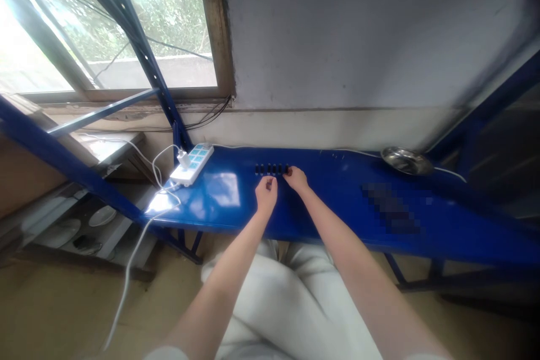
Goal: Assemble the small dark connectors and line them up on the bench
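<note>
A row of several small black blocks [274, 169], their kind too small to make out, stands on the blue table [320, 214]. My left hand [265, 198] is closed just in front of the row, with a small dark piece [269, 184] showing at its fingertips. At the row's right end, my right hand [297, 179] has its fingers pinched at the last black block [287, 169]. Its fingertips partly cover that block.
A white power strip [193, 165] with a plug and cable lies at the table's left end. Toward the back right sits a round metal dish [407, 161]. A blurred dark patch [390, 208] is on the right side. Blue frame posts [145, 62] rise at the left.
</note>
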Action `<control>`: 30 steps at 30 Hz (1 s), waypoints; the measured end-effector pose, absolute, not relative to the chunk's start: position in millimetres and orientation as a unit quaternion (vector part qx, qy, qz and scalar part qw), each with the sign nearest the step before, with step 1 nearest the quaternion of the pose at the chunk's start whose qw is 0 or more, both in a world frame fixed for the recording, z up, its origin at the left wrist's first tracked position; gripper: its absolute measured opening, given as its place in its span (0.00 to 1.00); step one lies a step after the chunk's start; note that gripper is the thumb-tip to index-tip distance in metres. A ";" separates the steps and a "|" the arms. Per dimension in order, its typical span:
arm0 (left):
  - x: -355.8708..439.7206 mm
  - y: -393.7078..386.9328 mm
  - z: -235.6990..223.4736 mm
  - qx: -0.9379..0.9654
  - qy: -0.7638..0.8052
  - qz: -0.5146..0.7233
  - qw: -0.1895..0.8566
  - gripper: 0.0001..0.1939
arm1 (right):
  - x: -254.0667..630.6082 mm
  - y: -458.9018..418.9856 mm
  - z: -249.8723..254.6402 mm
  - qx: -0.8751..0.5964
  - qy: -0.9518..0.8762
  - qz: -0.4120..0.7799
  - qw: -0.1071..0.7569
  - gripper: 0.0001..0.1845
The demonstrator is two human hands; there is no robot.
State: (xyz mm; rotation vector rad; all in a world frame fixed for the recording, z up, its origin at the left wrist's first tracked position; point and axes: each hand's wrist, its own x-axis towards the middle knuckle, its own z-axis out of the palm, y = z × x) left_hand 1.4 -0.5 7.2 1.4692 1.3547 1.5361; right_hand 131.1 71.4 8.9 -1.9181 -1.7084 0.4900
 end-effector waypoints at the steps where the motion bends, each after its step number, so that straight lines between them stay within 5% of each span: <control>1: 1.1 -0.5 7.3 0.550 0.512 0.583 0.310 0.12 | 132.2 67.6 9.6 -0.705 -0.629 0.180 0.272 0.16; 5: 0.3 -3.5 11.8 0.536 0.523 0.577 0.326 0.13 | 137.3 40.2 10.7 -0.677 -0.610 0.161 0.381 0.26; 11: -1.1 -9.8 17.0 0.524 0.531 0.565 0.354 0.17 | 138.0 -5.6 9.7 -0.619 -0.519 0.169 0.565 0.18; 30: -5.3 -8.7 10.3 0.493 0.533 0.579 0.372 0.15 | 140.0 -18.0 8.1 -0.643 -0.520 0.187 0.531 0.14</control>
